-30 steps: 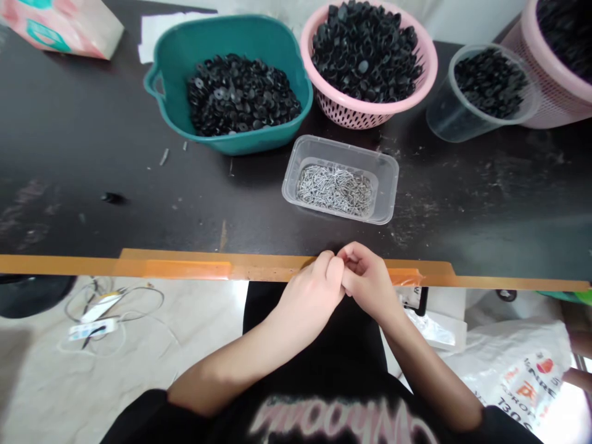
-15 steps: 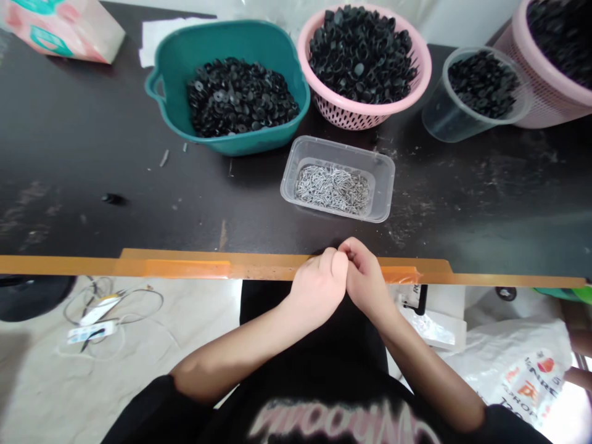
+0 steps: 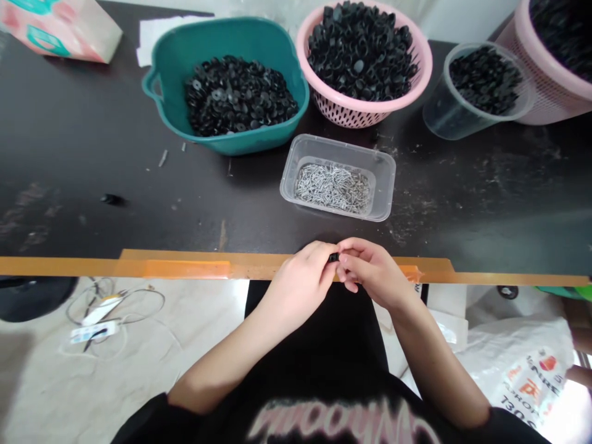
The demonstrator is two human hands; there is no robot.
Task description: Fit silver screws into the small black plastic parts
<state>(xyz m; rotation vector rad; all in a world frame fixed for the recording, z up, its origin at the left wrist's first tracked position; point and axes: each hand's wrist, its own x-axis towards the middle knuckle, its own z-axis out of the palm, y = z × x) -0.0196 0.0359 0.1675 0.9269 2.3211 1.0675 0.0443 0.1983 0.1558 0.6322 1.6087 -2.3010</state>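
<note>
Right hand (image 3: 370, 269) uncurled, black piece (image 3: 333, 257) now exposed.

Containers along the back, box before them

On the table (image 3: 231, 228), a packet (image 3: 83, 28) lies back left. Rightward come the tub (image 3: 254, 140), round basket (image 3: 361, 106), cup (image 3: 441, 120) and corner basket (image 3: 546, 102), all holding parts. Paper (image 3: 147, 40) lies behind the tub's left side. The box (image 3: 385, 185), with pins (image 3: 330, 188) in it, sits before the tub and round basket. A loose piece (image 3: 111, 199) lies well left.
</note>
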